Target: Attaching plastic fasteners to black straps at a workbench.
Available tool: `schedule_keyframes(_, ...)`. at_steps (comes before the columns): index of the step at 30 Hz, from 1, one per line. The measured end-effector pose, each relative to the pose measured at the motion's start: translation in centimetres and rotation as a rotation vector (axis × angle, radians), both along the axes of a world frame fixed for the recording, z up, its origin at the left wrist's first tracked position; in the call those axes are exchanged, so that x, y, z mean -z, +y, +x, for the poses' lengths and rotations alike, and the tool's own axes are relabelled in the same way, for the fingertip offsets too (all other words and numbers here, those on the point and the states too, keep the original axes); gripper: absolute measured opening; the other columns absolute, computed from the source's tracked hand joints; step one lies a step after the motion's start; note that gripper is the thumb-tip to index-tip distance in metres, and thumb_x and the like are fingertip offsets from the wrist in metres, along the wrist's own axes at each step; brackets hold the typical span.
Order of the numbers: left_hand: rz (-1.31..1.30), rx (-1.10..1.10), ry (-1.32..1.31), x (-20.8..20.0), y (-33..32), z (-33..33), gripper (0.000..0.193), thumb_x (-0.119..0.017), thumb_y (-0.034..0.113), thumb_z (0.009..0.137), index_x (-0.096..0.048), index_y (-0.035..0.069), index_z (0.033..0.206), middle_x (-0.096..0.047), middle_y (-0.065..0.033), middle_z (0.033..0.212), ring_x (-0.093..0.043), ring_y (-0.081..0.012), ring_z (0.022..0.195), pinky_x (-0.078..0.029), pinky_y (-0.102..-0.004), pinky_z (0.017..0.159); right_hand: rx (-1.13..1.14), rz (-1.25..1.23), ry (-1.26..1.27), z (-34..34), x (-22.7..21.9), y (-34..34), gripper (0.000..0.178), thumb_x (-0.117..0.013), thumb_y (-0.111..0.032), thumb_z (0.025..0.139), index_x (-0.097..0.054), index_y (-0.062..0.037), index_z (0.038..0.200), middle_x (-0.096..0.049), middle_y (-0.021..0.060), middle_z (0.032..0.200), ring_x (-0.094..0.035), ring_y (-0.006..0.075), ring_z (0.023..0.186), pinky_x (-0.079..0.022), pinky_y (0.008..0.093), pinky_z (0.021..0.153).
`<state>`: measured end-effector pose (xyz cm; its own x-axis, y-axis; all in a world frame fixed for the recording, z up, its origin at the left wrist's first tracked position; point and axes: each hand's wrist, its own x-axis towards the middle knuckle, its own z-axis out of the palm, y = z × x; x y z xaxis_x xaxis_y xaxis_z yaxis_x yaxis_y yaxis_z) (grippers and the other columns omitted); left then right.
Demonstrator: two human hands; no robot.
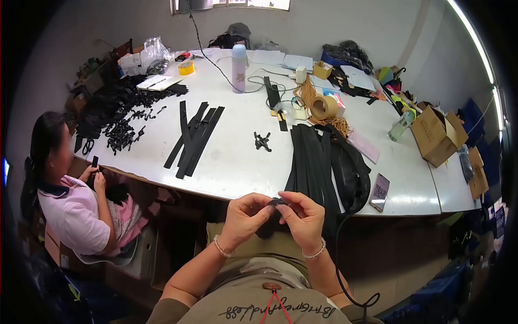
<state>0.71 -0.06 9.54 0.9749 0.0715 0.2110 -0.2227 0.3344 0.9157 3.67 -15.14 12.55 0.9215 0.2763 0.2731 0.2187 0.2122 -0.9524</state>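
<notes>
My left hand (246, 214) and my right hand (305, 217) meet in front of me at the table's near edge. Both pinch a small black piece (278, 201) between thumbs and forefingers; its exact kind is too small to make out. Just beyond, on the white table (237, 162), lies a little heap of small black parts (263, 141). To the right of it, long black strips (310, 162) hang over the edge beside a black bag (349, 175). More black strips (195, 137) lie crossed to the left.
A co-worker (75, 205) sits at the left, holding a small black strip, near a big heap of black parts (121, 132). Farther back stand a lilac bottle (239, 69) and a tape roll (324, 108). A phone (379, 192) and a cardboard box (438, 135) are right.
</notes>
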Motion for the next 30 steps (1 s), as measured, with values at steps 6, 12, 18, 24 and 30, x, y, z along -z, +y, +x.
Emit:
schedule_keyframes(6, 0.036, -0.034, 0.074, 0.6, -0.3, 0.6, 0.007, -0.065, 0.003, 0.085, -0.065, 0.000, 0.092, -0.063, 0.0019, 0.079, -0.054, -0.0022, 0.069, -0.044, -0.0166, 0.059, -0.017, 0.096, 0.119, 0.8, 1.8, -0.2, 0.011, -0.063, 0.005, 0.083, -0.063, 0.0052, 0.093, -0.064, 0.0057, 0.079, -0.057, 0.0064, 0.061, -0.047, 0.0176, 0.053)
schedule_keyframes(12, -0.033, 0.039, 0.136, 1.7, -0.1, 1.1, 0.009, -0.065, 0.007, 0.086, -0.064, 0.001, 0.093, -0.062, 0.0014, 0.075, -0.054, -0.0034, 0.066, -0.044, -0.0178, 0.059, -0.083, 0.167, 0.214, 1.5, 2.7, -0.7, 0.006, -0.063, 0.002, 0.084, -0.062, 0.0044, 0.089, -0.064, 0.0056, 0.075, -0.056, 0.0073, 0.057, -0.045, 0.0179, 0.051)
schedule_keyframes(18, -0.103, 0.115, 0.201, 2.1, -0.2, 1.3, 0.008, -0.063, 0.005, 0.085, -0.062, 0.001, 0.092, -0.062, -0.0013, 0.077, -0.054, -0.0062, 0.067, -0.045, -0.0186, 0.061, -0.119, 0.216, 0.284, 1.8, 3.3, -0.8, 0.006, -0.061, 0.000, 0.086, -0.062, 0.0036, 0.090, -0.063, 0.0044, 0.074, -0.053, 0.0067, 0.054, -0.042, 0.0175, 0.050)
schedule_keyframes(24, -0.072, 0.043, 0.154, 1.7, -0.4, 1.1, 0.009, -0.066, 0.000, 0.082, -0.062, 0.001, 0.091, -0.062, -0.0030, 0.080, -0.057, -0.0085, 0.073, -0.047, -0.0201, 0.066, -0.082, 0.141, 0.209, 1.7, 3.5, -0.8, 0.007, -0.063, 0.003, 0.084, -0.061, 0.0042, 0.090, -0.063, 0.0050, 0.077, -0.056, 0.0068, 0.058, -0.044, 0.0182, 0.052)
schedule_keyframes(30, 0.008, -0.116, -0.099, 2.6, -0.6, 1.2, 0.014, -0.067, -0.009, 0.077, -0.063, -0.001, 0.087, -0.062, -0.0072, 0.089, -0.058, -0.0131, 0.082, -0.048, -0.0238, 0.074, -0.069, 0.082, -0.035, 1.6, 3.7, -0.5, 0.013, -0.066, 0.009, 0.078, -0.063, 0.0038, 0.089, -0.064, 0.0081, 0.086, -0.060, 0.0109, 0.072, -0.049, 0.0208, 0.062)
